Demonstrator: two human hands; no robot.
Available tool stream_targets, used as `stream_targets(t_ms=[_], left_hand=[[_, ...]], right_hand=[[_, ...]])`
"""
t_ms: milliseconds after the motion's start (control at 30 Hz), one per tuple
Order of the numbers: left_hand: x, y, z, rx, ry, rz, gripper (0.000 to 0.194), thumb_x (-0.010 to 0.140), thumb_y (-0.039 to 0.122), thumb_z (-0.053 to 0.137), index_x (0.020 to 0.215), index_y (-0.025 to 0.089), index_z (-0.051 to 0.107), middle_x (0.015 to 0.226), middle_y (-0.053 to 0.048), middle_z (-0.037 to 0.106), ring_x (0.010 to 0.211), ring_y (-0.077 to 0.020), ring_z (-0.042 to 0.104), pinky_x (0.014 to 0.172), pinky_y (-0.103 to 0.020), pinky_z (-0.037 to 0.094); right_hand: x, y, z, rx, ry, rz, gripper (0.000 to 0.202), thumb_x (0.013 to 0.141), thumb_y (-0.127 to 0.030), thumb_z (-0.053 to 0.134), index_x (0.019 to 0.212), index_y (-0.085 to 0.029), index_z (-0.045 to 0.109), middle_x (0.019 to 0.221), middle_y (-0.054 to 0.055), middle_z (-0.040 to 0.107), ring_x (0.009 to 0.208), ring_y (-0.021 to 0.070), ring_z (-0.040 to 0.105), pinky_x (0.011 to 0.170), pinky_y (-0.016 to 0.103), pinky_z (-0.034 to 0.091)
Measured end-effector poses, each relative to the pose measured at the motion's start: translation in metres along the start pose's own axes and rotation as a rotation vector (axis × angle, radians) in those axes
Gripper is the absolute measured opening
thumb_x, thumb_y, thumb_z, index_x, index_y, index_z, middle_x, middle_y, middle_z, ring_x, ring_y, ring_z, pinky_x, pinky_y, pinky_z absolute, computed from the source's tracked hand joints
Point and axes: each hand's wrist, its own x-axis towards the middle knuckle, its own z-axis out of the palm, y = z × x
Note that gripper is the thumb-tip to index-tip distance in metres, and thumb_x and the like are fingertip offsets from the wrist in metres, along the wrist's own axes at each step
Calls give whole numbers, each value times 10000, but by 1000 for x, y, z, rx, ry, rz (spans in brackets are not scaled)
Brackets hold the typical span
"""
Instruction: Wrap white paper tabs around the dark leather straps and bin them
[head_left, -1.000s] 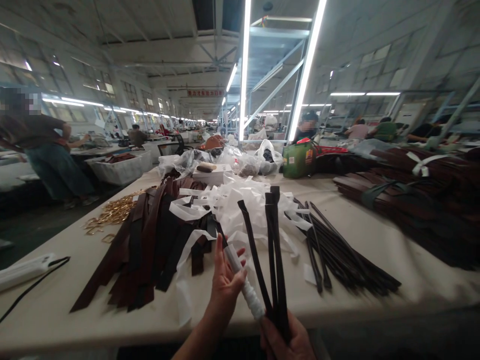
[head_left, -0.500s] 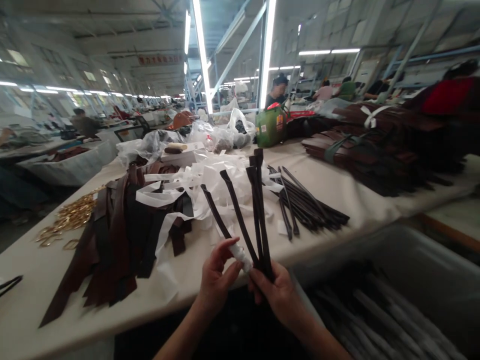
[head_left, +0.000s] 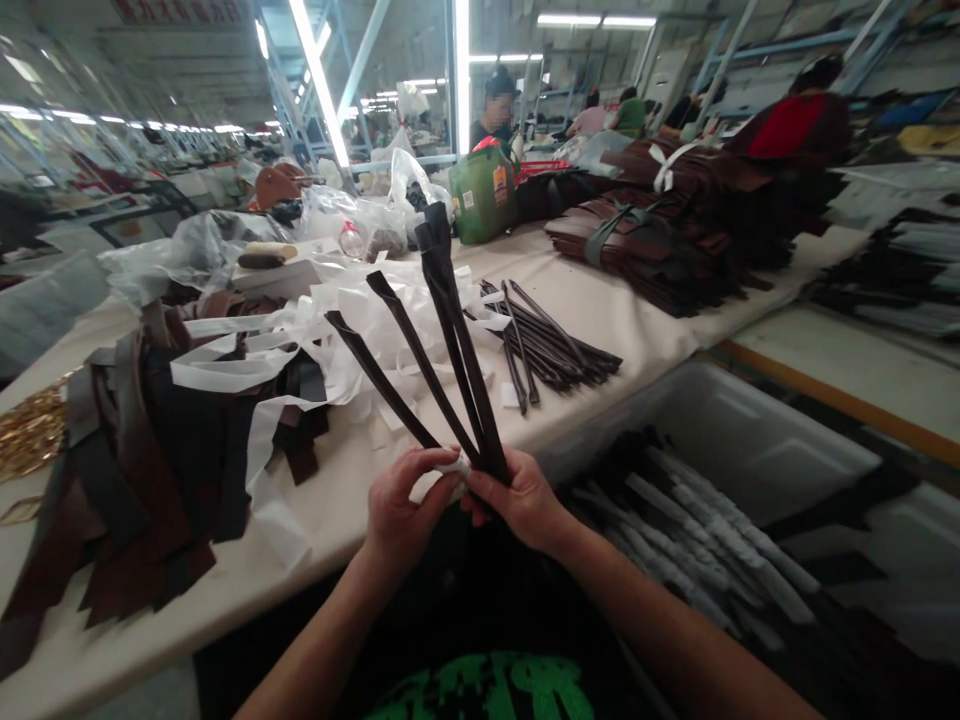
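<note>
My right hand (head_left: 529, 500) is closed round the lower ends of several dark brown leather straps (head_left: 461, 345), narrow and tube-like with flat tips, which fan upward. My left hand (head_left: 409, 500) pinches the leftmost strap (head_left: 382, 375) near its lower end, where a bit of white wrapping (head_left: 452, 466) shows between thumb and fingers. Both hands nearly touch, in front of the table edge. Beyond them, a heap of white strips (head_left: 352, 320) lies on the table, with a pile of similar dark straps (head_left: 551, 340) to its right.
Flat brown leather strips (head_left: 161, 450) and gold metal hardware (head_left: 34, 430) lie on the cloth-covered table (head_left: 337, 525) at left. Tied leather bundles (head_left: 637, 240) and a green bag (head_left: 484, 195) stand farther back. A grey bin (head_left: 697, 440) at lower right holds white-wrapped pieces. Co-workers sit beyond.
The view has turned right and down, showing more of the bin. Less white wrapping shows between my hands, and my left fingers now cover most of it. The straps stay in my right hand.
</note>
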Motion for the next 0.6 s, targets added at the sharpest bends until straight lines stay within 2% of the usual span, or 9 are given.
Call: stream_targets(t_ms=[200, 300, 400, 467, 600], left_hand=[[1, 6, 1, 179, -41, 229, 220, 868, 170, 674, 1073, 247, 704, 1018, -48, 789, 883, -215, 748, 801, -318, 597], [2, 11, -2, 251, -147, 338, 370, 893, 182, 636, 1257, 249, 623, 1152, -83, 751, 993, -230, 729, 832, -332, 605], [1, 16, -2, 295, -267, 380, 537, 908, 210, 626, 1425, 265, 491, 1273, -119, 686, 1046, -237, 706, 839, -334, 610], [0, 17, -2, 301, -287, 402, 605, 910, 208, 634, 1473, 299, 431, 1295, -113, 668, 1075, -240, 696, 881, -351, 605], [-2, 10, -3, 229, -285, 293, 675, 917, 201, 636, 1511, 347, 350, 1377, -100, 623, 1133, -245, 682, 936, -377, 592]], right_hand=[[-5, -4, -6, -14, -17, -21, 432, 874, -501, 698, 1155, -174, 664, 662, -42, 649, 486, 78, 577, 469, 182, 471], [-8, -10, -16, -51, -20, -21, 449, 840, -547, 708, 1089, -177, 655, 660, -39, 652, 471, 88, 581, 452, 194, 475], [-19, -23, -31, -101, 4, -9, 418, 800, -563, 734, 932, -178, 644, 642, -26, 664, 458, 94, 577, 440, 200, 464], [-32, -35, -44, -133, 45, 0, 402, 792, -561, 744, 853, -180, 631, 625, -16, 673, 454, 98, 576, 436, 203, 453], [-73, -68, -80, -204, 249, -4, 417, 797, -589, 737, 835, -188, 632, 604, -14, 677, 440, 106, 563, 428, 218, 451]])
